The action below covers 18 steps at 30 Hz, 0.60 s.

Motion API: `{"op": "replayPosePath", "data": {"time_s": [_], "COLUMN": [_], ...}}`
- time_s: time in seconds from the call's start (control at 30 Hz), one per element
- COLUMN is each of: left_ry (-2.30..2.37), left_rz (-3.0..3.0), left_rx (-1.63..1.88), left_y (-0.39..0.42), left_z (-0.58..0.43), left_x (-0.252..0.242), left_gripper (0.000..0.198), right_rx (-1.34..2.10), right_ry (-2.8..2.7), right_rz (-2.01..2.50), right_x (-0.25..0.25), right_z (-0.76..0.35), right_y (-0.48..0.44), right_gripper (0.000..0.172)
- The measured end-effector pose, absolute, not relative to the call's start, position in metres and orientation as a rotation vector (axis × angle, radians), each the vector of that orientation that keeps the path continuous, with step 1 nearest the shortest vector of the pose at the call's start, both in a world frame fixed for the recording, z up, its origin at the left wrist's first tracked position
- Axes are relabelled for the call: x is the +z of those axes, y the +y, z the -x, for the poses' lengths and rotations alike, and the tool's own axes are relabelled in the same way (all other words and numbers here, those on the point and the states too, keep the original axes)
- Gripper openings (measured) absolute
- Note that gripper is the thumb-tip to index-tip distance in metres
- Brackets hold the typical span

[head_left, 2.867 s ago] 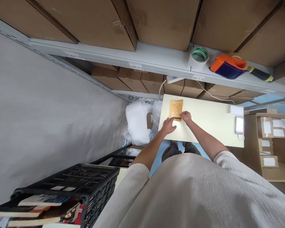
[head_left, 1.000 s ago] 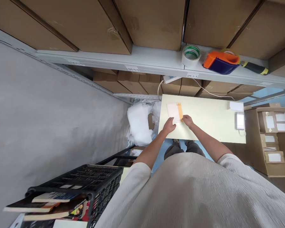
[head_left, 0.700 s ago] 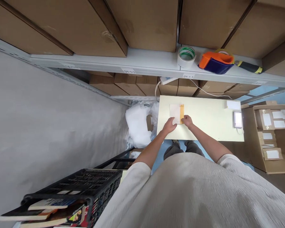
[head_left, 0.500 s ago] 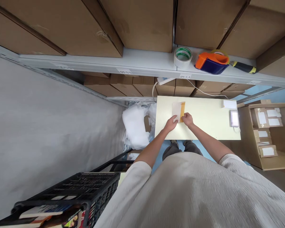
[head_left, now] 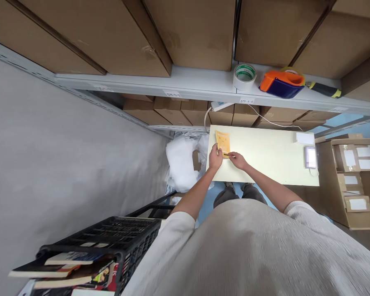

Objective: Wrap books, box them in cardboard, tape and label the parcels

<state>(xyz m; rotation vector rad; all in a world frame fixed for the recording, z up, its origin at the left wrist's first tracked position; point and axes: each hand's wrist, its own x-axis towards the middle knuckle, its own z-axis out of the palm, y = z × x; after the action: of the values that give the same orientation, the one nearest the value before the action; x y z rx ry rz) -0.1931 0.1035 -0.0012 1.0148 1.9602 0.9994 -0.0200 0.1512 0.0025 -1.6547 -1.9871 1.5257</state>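
Observation:
A thin yellow-orange book (head_left: 223,139) with small printed marks on its face is held at the left part of the pale table (head_left: 265,154). My left hand (head_left: 215,158) grips its lower left edge, thumb over the front. At the lower right corner, my right hand (head_left: 238,160) pinches with thumb and fingers. A small dark strip shows between the right fingertips and the book; what it is I cannot make out.
Above the table, a grey shelf carries a tape roll (head_left: 244,77), an orange-and-blue tape dispenser (head_left: 282,84), a yellow-and-black cutter (head_left: 324,89) and cardboard boxes. White packing foam (head_left: 181,162) lies left. A black crate (head_left: 111,238) of books stands lower left, an open carton (head_left: 360,222) right.
The book now shows its yellow face, where before a white side with a yellow strip was up. Both hands have shifted toward the table's left edge. The view has turned slightly.

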Motion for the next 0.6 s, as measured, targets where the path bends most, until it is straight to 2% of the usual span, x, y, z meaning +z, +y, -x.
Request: {"op": "replayPosePath", "data": {"time_s": [0.33,0.6], "left_ry": [1.992,1.792], "left_rz": [-1.327,-1.571], "left_rx": [0.777,0.283], "left_y": [0.083,0.055], "left_z": [0.199,0.196], "left_x": [-0.029,-0.020], "left_gripper": [0.047,0.065], "right_rx": [1.298,1.010], "right_ry": [-2.566,-3.098], "right_rz": [1.598,1.304], "right_x": [0.002,0.008], "right_z": [0.014,0.008], "right_y": [0.147,0.139], "right_gripper": [0.045,0.052]}}
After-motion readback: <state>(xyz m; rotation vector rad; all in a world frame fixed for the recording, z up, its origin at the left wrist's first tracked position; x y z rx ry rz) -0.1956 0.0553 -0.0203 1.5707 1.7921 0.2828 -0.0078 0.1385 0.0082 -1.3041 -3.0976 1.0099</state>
